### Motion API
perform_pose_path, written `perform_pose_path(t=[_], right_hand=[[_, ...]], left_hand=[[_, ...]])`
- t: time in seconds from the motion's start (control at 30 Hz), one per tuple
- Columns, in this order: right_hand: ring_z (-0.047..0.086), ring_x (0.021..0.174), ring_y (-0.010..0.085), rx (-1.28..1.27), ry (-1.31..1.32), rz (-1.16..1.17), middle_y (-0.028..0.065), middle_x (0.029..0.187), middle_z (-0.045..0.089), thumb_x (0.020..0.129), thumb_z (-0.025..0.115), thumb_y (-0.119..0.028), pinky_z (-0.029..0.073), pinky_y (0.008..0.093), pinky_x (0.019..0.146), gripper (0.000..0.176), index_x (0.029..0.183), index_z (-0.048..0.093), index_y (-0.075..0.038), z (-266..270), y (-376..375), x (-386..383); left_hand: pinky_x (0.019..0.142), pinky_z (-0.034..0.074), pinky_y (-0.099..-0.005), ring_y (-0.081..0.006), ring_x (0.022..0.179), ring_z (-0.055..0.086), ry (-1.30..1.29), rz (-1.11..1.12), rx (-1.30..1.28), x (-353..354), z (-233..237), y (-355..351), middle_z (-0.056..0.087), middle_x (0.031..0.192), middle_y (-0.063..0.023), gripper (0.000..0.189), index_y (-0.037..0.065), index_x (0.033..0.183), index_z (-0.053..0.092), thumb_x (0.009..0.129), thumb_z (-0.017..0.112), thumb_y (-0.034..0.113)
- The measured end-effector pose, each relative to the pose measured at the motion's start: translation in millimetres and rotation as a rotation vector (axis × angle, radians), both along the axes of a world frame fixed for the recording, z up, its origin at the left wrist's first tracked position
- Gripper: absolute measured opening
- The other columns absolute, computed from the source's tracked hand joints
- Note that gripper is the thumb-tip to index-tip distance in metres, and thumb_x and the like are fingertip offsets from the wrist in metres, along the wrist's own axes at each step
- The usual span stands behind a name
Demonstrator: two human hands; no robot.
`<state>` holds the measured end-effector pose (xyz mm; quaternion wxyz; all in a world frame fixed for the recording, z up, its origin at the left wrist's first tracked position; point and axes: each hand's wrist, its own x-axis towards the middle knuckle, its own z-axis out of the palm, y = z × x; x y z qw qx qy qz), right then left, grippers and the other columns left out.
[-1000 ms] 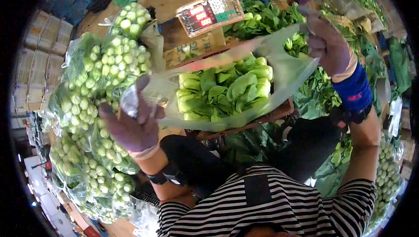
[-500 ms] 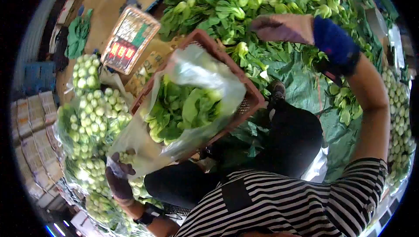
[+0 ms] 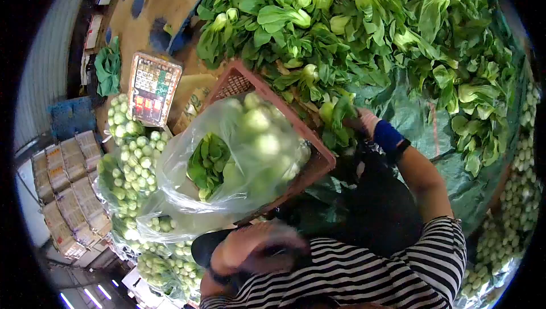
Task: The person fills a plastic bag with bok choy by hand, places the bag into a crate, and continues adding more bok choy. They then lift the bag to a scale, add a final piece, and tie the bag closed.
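Note:
A clear plastic bag (image 3: pixel 170 167) lines the reddish-brown crate (image 3: pixel 318 152). Inside it, pale bok choy bases press against the plastic and leafy heads (image 3: pixel 209 164) show at its mouth. My right hand (image 3: pixel 367 122), in a dark glove with a blue cuff, is closed at a bok choy (image 3: pixel 339 117) just right of the crate; its fingertips are partly hidden. Near my striped shirt, my left hand (image 3: pixel 276 249) is smeared by motion below the crate's near edge, apart from the bag, and its fingers cannot be made out.
A large heap of loose bok choy (image 3: pixel 375 19) spreads across the far side on a green sheet (image 3: pixel 409 110). Filled bags of bok choy (image 3: pixel 133 161) stand at the left, beside a scale display (image 3: pixel 153 90). Stacked cartons (image 3: pixel 74 178) are farther left.
My right hand has come from over the heap back toward my knee. My left hand has let go of the bag's edge and moved toward my body. The bag now bulges over the crate.

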<state>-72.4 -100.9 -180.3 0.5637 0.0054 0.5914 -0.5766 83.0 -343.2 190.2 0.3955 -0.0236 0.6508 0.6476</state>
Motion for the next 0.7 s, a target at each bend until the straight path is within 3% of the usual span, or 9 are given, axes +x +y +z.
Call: perform_pose_path(t=[0.03,0.1,0.17,0.3,0.43,0.5,0.57,0.63,0.7], right_hand=[[0.061,0.082,0.0142,-0.005,0.000,-0.007,0.0060,0.097,0.065,0.083,0.063,-0.010,0.051,0.0308,0.070,0.032,0.113,0.055,-0.002,36,1,-8],[0.061,0.084,0.0153,-0.309,-0.265,-0.426,0.0063,0.100,0.064,0.082,0.064,-0.008,0.051,0.0306,0.075,0.029,0.110,0.058,-0.004,76,5,-11],[0.061,0.088,0.0161,-0.329,-0.189,-0.429,0.0057,0.103,0.063,0.079,0.065,-0.005,0.051,0.0310,0.078,0.030,0.108,0.059,-0.006,83,11,-18],[0.059,0.101,0.0269,-0.604,0.857,0.201,0.0088,0.109,0.062,0.073,0.071,-0.011,0.045,0.0388,0.092,0.044,0.116,0.058,-0.008,168,9,-42],[0.055,0.108,0.0285,-1.015,0.607,0.499,0.0123,0.111,0.060,0.074,0.071,-0.021,0.042,0.0350,0.095,0.052,0.119,0.053,-0.002,200,-26,-102],[0.054,0.110,0.0319,-0.466,0.604,-0.080,0.0113,0.116,0.057,0.077,0.070,-0.029,0.042,0.0422,0.093,0.054,0.124,0.050,-0.013,161,-63,-122],[0.054,0.107,0.0331,0.110,1.157,0.557,0.0127,0.109,0.061,0.072,0.072,-0.025,0.047,0.0397,0.087,0.051,0.118,0.054,-0.012,100,-110,-135],[0.053,0.108,0.0326,0.288,1.676,0.722,0.0107,0.105,0.061,0.073,0.067,-0.021,0.047,0.0420,0.086,0.047,0.118,0.055,-0.019,10,-127,-106],[0.045,0.119,0.0292,0.226,1.654,0.717,0.0064,0.122,0.054,0.077,0.062,-0.020,0.037,0.0460,0.095,0.050,0.125,0.049,-0.024,5,-118,-112]], left_hand=[[0.073,0.046,-0.0309,-0.0229,0.083,0.058,-0.276,-0.047,0.185,-10,-26,7,0.061,0.095,-0.0101,0.039,0.001,0.109,0.056,0.085,0.058,0.032],[0.074,0.045,-0.0318,-0.0207,0.082,0.056,-0.250,0.361,0.430,-23,-88,25,0.059,0.095,-0.0077,0.040,0.003,0.116,0.053,0.089,0.053,0.032],[0.074,0.045,-0.0321,-0.0194,0.081,0.055,-0.197,0.506,0.517,-38,-142,34,0.058,0.096,-0.0058,0.042,0.003,0.121,0.050,0.091,0.051,0.033],[0.079,0.046,-0.0325,-0.0190,0.087,0.055,-0.093,0.907,0.413,-63,-160,58,0.058,0.099,-0.0057,0.041,0.003,0.123,0.049,0.092,0.049,0.031],[0.083,0.047,-0.0317,-0.0183,0.092,0.057,0.112,0.810,0.013,-54,-157,45,0.059,0.103,-0.0069,0.034,0.004,0.118,0.050,0.089,0.052,0.021],[0.084,0.049,-0.0331,-0.0181,0.093,0.059,-0.099,0.882,0.103,-46,-157,30,0.061,0.104,-0.0075,0.032,0.003,0.113,0.051,0.085,0.054,0.017],[0.080,0.050,-0.0322,-0.0173,0.087,0.060,-0.222,1.027,0.314,-68,-127,36,0.063,0.096,-0.0069,0.031,0.004,0.112,0.053,0.082,0.058,0.010],[0.079,0.048,-0.0299,-0.0160,0.088,0.059,0.086,0.732,-0.165,-67,-144,26,0.060,0.101,-0.0061,0.042,0.003,0.115,0.048,0.078,0.067,0.008],[0.079,0.049,-0.0301,-0.0166,0.086,0.059,0.188,0.661,-0.348,-86,-137,35,0.060,0.101,-0.0063,0.052,0.002,0.116,0.046,0.073,0.073,0.013]])
